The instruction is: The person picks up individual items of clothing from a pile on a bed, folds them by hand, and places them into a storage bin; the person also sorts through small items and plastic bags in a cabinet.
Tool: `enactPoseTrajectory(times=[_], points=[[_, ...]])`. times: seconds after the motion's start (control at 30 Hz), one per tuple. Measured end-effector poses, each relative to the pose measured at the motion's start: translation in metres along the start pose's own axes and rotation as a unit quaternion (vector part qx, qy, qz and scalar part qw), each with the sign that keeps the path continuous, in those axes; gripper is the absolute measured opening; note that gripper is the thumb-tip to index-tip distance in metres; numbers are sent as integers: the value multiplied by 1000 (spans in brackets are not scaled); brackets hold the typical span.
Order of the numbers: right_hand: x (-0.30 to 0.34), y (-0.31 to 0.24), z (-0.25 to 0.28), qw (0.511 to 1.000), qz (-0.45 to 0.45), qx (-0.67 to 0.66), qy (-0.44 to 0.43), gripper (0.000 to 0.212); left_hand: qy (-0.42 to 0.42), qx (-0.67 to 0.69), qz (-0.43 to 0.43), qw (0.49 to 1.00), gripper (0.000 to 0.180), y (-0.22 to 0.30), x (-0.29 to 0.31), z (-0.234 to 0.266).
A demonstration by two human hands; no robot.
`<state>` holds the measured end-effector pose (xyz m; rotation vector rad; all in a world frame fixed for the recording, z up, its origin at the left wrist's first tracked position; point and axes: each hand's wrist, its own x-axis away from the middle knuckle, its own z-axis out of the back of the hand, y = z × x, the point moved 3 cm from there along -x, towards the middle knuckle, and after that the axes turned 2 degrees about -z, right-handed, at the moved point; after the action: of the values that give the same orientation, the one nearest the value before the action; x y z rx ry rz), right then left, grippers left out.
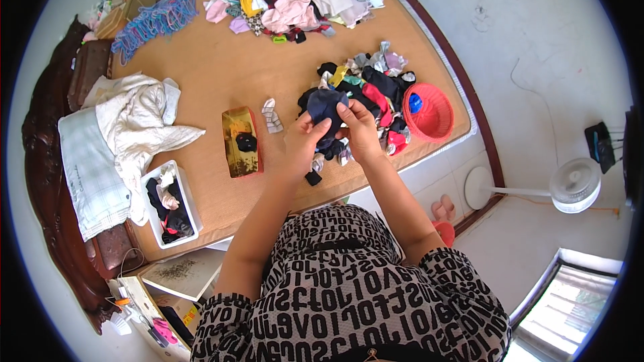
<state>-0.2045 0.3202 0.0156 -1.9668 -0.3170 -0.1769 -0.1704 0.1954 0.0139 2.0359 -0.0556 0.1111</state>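
Note:
A small dark navy garment is held up between my two hands, soft and bunched; its exact kind I cannot tell. My left hand pinches its left side with thumb and fingers. On its right edge, my right hand grips with the thumb on top. Beneath and behind it spreads a pile of socks and small clothes in black, red, grey and yellow. Left of the pile lies a single white-and-grey striped sock. Farther left stands an open box holding a black bundle and something yellow.
A red basket with a blue item stands right of the pile. At the left sit a white bin of clothes, a cream blanket and a folded light cloth. Behind are blue hangers and a large clothes heap.

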Motion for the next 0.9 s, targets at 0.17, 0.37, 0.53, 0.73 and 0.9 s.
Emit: enactPoseTrajectory(times=[0.17, 0.37, 0.53, 0.73, 0.9], points=[[5, -18, 4, 996, 47, 58, -51, 7, 19, 41, 0, 999, 20, 10, -5, -2], [4, -38, -8, 977, 46, 181, -104, 10, -34, 3, -61, 998, 23, 22, -13, -3], [-3, -43, -11, 991, 23, 130, -5, 13, -90, -11, -33, 995, 26, 18, -11, -15], [-9, -36, -2, 990, 94, 96, -51, 25, -32, -52, -51, 997, 26, 7, -24, -2], [-3, -33, 10, 844, 321, 427, -44, 30, -25, 40, -82, 995, 26, 29, -27, 1]])
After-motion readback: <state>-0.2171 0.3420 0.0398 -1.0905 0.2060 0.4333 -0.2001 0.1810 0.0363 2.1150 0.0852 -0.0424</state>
